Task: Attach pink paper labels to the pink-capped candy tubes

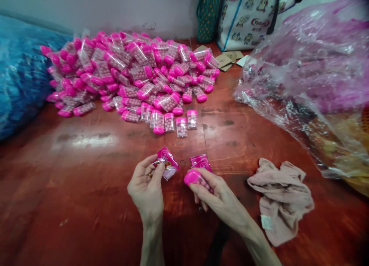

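Between thumb and fingers, my left hand pinches a small printed pink label sleeve, shiny and partly see-through. My right hand is wrapped round a clear bottle of pink balls with a bright pink cap, tilted with its cap toward the left. Just beyond the right hand, several more pink labels lie on the table, partly hidden by the hand and bottle. A few capped bottles stand upright farther off, at the front of a large heap of similar bottles.
A crumpled beige cloth lies on the red-brown wooden table at the right. Blue plastic bags fill the left edge. A clear and pink plastic bag bulges at the right. Cardboard pieces and a printed tote are at the back.
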A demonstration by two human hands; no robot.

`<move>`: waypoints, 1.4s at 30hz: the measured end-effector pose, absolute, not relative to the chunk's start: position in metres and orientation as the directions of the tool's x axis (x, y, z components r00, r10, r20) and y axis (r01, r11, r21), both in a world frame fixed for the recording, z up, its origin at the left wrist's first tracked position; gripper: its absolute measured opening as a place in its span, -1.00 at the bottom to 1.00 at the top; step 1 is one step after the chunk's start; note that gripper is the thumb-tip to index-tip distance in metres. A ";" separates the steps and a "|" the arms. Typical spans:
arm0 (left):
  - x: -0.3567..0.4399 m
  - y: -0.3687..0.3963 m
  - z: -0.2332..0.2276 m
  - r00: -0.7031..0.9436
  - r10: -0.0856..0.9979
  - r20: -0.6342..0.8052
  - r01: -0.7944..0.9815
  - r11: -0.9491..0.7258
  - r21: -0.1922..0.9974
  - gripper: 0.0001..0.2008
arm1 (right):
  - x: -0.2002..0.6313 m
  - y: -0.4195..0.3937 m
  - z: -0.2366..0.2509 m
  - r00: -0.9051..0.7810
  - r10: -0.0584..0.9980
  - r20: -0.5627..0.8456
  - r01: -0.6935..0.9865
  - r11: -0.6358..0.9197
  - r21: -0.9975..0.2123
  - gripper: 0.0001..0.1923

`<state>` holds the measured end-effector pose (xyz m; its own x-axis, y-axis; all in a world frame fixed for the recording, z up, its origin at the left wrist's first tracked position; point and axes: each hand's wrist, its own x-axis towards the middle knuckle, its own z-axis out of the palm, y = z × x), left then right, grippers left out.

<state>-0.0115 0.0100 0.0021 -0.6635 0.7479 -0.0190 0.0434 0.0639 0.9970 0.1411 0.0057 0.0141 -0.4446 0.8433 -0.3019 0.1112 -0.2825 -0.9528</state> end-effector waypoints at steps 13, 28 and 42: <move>-0.008 0.005 0.011 -0.667 0.743 -0.061 -0.091 0.000 0.996 -0.70 | 0.110 -0.017 0.011 -0.142 0.989 0.029 0.529 0.101 -0.842 -0.76; 0.004 -0.014 0.029 -0.561 0.809 -0.174 -0.258 0.029 0.966 -0.68 | 0.109 -0.008 0.021 -0.084 0.931 -0.355 -0.194 -0.364 -0.911 -0.79; -0.009 -0.016 0.022 -0.567 0.797 -0.209 -0.251 0.074 0.965 -0.89 | 0.127 -0.003 0.021 -0.363 0.896 -0.256 -0.238 -0.355 -0.904 -0.89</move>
<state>-0.0089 -0.0155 0.0222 -0.5670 0.7968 -0.2086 -0.2510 0.0741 0.9651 0.1268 -0.0031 0.0210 -0.3631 0.8958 -0.2563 -0.2383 -0.3552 -0.9039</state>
